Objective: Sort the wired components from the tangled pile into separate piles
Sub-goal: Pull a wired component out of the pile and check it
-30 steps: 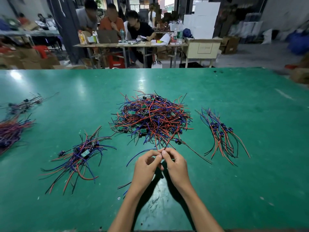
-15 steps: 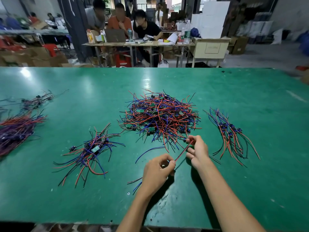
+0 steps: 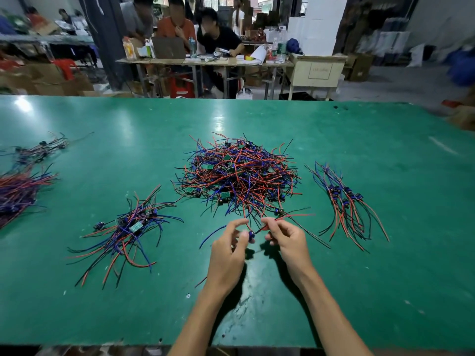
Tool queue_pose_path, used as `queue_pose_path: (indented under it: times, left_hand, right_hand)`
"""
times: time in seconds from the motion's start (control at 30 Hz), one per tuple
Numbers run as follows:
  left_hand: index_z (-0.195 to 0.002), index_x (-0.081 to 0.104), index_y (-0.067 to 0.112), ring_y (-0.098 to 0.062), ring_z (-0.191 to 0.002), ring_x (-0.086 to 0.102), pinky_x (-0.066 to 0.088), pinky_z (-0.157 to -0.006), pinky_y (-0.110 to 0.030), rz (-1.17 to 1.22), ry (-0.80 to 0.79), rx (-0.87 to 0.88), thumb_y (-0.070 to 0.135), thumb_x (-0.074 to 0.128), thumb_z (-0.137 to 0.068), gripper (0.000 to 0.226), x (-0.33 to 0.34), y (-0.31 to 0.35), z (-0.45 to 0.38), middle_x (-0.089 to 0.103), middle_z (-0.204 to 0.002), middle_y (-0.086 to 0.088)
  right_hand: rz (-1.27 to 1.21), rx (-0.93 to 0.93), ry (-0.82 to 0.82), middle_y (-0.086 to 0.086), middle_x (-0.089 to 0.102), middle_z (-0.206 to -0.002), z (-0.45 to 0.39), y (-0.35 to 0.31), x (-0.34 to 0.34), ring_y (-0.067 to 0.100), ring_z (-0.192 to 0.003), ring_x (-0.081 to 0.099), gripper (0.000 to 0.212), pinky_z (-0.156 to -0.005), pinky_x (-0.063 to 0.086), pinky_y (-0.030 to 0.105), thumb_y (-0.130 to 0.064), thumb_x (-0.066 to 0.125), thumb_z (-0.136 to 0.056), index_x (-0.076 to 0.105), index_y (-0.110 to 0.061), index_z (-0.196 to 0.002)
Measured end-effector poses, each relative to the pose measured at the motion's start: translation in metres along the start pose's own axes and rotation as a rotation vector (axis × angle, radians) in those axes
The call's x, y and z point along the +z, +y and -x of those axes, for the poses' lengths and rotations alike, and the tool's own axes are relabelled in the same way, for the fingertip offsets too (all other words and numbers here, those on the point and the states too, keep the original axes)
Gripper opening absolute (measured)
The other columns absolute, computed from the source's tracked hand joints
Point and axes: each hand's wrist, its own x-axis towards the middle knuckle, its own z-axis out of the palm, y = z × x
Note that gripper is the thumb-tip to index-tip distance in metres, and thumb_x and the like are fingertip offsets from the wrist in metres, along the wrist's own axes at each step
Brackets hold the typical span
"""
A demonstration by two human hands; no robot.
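Note:
A tangled pile point(image 3: 237, 176) of red, blue and black wired components with small green boards lies mid-table. Just in front of it my left hand point(image 3: 227, 250) and my right hand point(image 3: 288, 240) hold one wired component point(image 3: 251, 235) between them. The left thumb and fingers pinch its small blue part. The right fingers pinch its red wire. A sorted pile point(image 3: 128, 227) with green boards lies to the left. Another sorted pile point(image 3: 344, 201) of blue-bodied components lies to the right.
The green table point(image 3: 359, 278) holds two more wire piles at the far left edge, one nearer point(image 3: 18, 191) and one farther point(image 3: 41, 150). Beyond the table's far edge, several people sit at a desk point(image 3: 203, 61) among boxes.
My hands, apart half a second ago with a red wire stretched between them, have come close together again in front of the tangle. The view has shifted slightly.

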Motion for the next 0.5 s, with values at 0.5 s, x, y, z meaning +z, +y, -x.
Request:
queue_pose_path:
  times: [0.5]
  left_hand:
    - [-0.107,0.067,0.03,-0.006,-0.079,0.058,0.04,-0.084,-0.027,-0.299,0.259,0.252,0.029,0.069,-0.092,0.015,0.001,0.005,0.01,0.065,-0.086,0.015]
  right_hand:
    - [-0.309,0.04,0.081,-0.006,0.074,-0.082,-0.003,0.005,-0.007,0.0,-0.064,0.055,0.016,-0.065,0.048,0.011,-0.034,0.07,-0.083,0.083,-0.026,-0.088]
